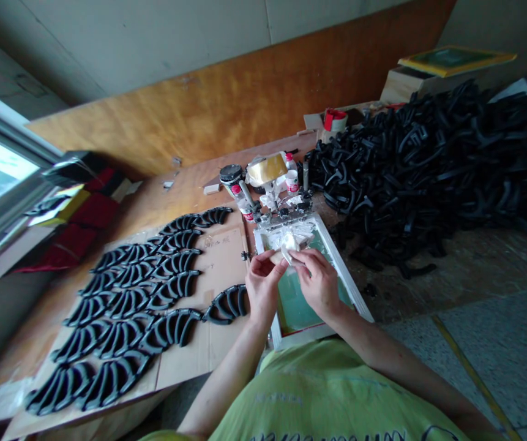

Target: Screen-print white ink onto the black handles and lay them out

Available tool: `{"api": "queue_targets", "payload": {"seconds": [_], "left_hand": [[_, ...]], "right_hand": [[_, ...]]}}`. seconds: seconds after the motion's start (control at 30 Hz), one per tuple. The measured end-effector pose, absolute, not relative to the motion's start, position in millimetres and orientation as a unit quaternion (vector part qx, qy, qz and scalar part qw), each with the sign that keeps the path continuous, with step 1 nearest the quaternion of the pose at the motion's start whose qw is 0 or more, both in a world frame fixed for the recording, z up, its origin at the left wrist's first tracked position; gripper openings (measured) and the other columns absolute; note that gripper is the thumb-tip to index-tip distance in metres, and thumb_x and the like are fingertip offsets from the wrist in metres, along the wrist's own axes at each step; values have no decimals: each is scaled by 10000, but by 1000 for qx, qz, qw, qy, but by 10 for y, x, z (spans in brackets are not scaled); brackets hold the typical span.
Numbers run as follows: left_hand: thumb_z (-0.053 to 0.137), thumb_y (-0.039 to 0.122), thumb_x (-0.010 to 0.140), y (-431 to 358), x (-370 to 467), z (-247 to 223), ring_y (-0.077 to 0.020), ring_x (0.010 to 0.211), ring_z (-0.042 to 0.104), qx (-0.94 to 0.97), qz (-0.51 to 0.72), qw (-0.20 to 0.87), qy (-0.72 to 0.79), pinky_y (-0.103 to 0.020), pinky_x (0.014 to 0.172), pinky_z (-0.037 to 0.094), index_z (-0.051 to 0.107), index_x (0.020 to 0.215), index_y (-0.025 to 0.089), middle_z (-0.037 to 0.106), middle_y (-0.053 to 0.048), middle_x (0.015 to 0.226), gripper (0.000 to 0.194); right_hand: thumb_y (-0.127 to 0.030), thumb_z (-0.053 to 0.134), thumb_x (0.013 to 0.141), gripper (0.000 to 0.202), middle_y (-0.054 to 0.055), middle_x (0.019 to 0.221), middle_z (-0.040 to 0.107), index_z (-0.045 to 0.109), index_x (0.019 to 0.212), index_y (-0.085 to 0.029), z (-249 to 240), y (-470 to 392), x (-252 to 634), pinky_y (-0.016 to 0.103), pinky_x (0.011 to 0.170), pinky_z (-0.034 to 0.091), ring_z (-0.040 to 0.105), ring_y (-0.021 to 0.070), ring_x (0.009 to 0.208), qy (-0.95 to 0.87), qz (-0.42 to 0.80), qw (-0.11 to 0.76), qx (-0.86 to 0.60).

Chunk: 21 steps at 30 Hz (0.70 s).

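Observation:
Both my hands meet over a screen-printing frame [352,282] with white edges and green mesh. Between the fingers of my left hand [263,278] and my right hand [316,278] is a small crumpled whitish piece [287,252], like folded cloth or paper. Each hand pinches it, fingers closed. White paste [296,233] is smeared over the far end of the mesh, just beyond my fingertips. A clamp [284,215] with metal knobs runs along the frame's far edge. The near part of the mesh lies below my hands.
Rows of curved black handles [128,300] lie fanned out on cardboard [217,245] at left. A large heap of black parts [428,165] fills the right. Behind the frame stand a red-capped bottle [291,164], a dark-lidded jar [231,174] and a golden-yellow sheet [267,168].

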<state>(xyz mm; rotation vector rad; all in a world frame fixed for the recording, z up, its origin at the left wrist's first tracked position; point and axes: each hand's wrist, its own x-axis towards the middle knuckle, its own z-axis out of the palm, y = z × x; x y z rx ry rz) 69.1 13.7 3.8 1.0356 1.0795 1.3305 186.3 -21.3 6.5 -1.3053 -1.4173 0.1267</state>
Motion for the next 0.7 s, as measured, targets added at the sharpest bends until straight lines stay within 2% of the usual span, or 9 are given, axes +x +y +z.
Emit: {"api": "queue_targets", "payload": {"seconds": [0.13, 0.47, 0.7], "left_hand": [[824, 323, 647, 146, 680, -1, -141, 800, 645, 431, 565, 541, 451, -263, 777, 503, 630, 964, 188, 682, -19, 872, 396], [840, 310, 625, 102, 682, 24, -133, 775, 632, 427, 565, 537, 459, -256, 758, 491, 632, 950, 186, 678, -11, 848, 406], [837, 272, 648, 116, 618, -42, -102, 785, 602, 417, 583, 545, 435, -218, 776, 463, 636, 969, 162, 659, -2, 861, 394]], "right_hand": [[-183, 509, 918, 173, 51, 857, 654, 669, 944, -240, 81, -202, 1833, 315, 756, 553, 643, 190, 826, -607, 74, 568, -551], [-140, 485, 909, 200, 56, 883, 639, 649, 974, -233, 35, -192, 1867, 312, 780, 535, 633, 191, 854, -598, 34, 572, -560], [-142, 485, 911, 141, 51, 855, 633, 595, 857, -211, 36, -190, 1762, 282, 768, 505, 619, 175, 844, -612, 82, 561, -551]]}}
